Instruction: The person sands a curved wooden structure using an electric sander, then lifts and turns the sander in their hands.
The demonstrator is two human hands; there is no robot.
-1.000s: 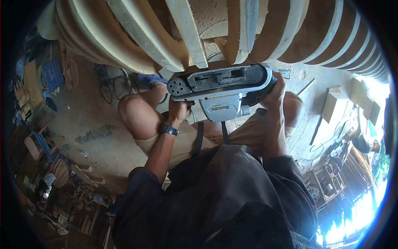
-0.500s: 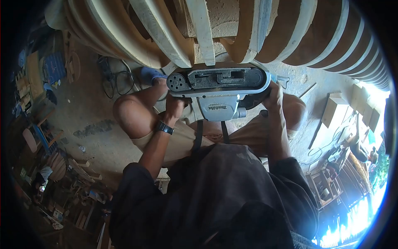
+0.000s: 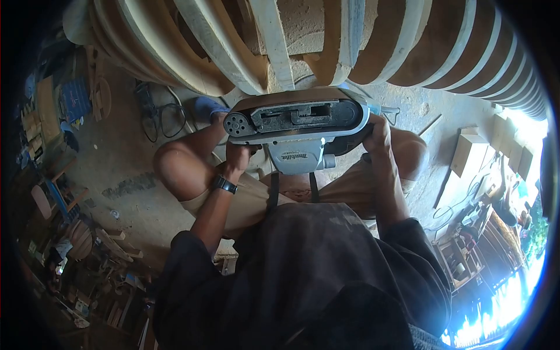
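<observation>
A grey and black Makita belt sander (image 3: pixel 294 125) is held sideways between my knees and the curved wood. My left hand (image 3: pixel 238 158), below a black wristwatch, is closed on the sander's left end. At the other end, my right hand (image 3: pixel 379 135) is wrapped round the rear grip, its fingers partly hidden. The sander's upper belt edge lies close under the curved wooden slats (image 3: pixel 274 44); whether it touches them I cannot tell.
The row of curved wooden ribs spans the top of the view. A corded tool (image 3: pixel 147 105) lies on the floor at left. Wooden blocks (image 3: pixel 469 153) stand at right. Timber pieces and clutter fill both sides, with bright daylight at lower right.
The belt sander has shifted left with both hands and tipped slightly, so more of its belt shows along the top. The slats also appear a little further left.
</observation>
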